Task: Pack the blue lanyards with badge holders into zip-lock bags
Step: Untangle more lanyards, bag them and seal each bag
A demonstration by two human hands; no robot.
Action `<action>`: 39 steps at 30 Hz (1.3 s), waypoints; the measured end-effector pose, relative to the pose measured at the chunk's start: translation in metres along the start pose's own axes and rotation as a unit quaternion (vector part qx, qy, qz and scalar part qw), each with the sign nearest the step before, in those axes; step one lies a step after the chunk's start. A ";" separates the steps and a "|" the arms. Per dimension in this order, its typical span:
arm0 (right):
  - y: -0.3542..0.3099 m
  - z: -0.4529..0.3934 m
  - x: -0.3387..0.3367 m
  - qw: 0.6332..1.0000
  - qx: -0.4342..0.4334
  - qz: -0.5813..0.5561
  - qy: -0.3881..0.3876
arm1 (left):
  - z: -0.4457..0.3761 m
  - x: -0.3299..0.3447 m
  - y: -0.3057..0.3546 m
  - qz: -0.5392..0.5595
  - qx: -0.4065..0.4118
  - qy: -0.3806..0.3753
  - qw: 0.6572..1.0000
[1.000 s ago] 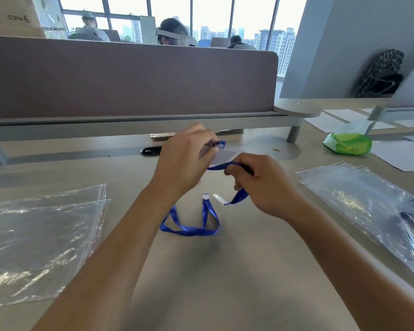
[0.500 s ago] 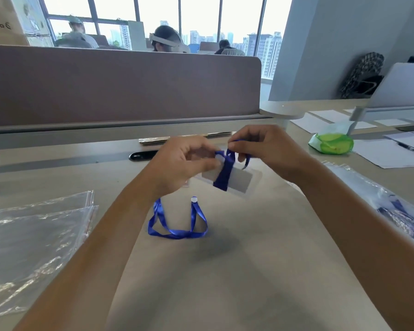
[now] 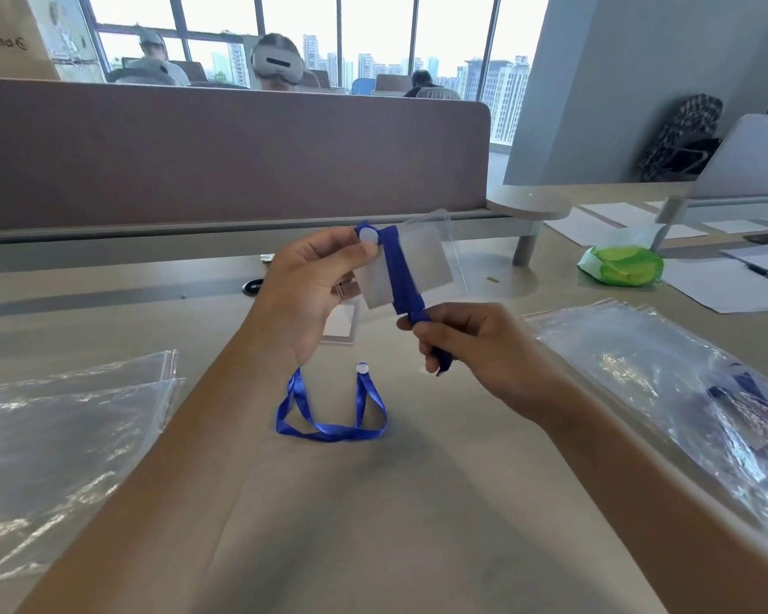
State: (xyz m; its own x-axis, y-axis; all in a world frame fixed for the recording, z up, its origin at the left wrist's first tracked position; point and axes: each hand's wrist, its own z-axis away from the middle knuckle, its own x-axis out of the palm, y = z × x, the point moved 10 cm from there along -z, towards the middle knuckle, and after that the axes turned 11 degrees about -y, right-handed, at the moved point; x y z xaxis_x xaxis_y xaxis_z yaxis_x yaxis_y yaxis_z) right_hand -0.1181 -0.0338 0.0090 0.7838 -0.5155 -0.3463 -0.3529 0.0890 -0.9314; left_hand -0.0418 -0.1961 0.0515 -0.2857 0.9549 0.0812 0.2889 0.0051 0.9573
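My left hand holds up a clear badge holder above the desk, thumb pressing the blue lanyard's white button against its top edge. The blue lanyard is wound round the holder in several turns. My right hand pinches the strap just below the holder. The rest of the strap trails down behind my left wrist and lies looped on the desk, ending in a second white button. A stack of empty zip-lock bags lies at the left.
At the right lies a pile of zip-lock bags, some holding packed lanyards. Another badge holder lies flat behind my left hand. A green packet and papers sit at the far right. A partition runs along the desk's back.
My left hand has lifted the badge holder higher. My right hand has gone from the holder's top down to below it, and more strap is wound round the holder.
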 end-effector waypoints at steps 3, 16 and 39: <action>0.003 0.004 0.000 0.994 0.022 0.102 0.029 | 0.001 -0.009 -0.004 -0.065 0.014 0.074 0.995; -0.044 0.016 -0.024 0.957 -0.010 0.260 0.126 | 0.008 0.044 0.026 -0.520 0.211 0.012 0.828; -0.052 0.006 -0.048 0.956 -0.025 0.271 0.110 | 0.010 0.064 0.021 -0.550 0.194 -0.086 0.807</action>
State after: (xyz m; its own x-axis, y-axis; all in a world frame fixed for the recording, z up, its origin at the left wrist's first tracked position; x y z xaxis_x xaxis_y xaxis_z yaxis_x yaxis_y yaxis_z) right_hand -0.1345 -0.0082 0.0732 0.3551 -0.5727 -0.7388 -0.7049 0.3551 -0.6141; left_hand -0.0453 -0.1317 0.0742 -0.4426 0.3357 -0.8315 0.2216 0.9395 0.2614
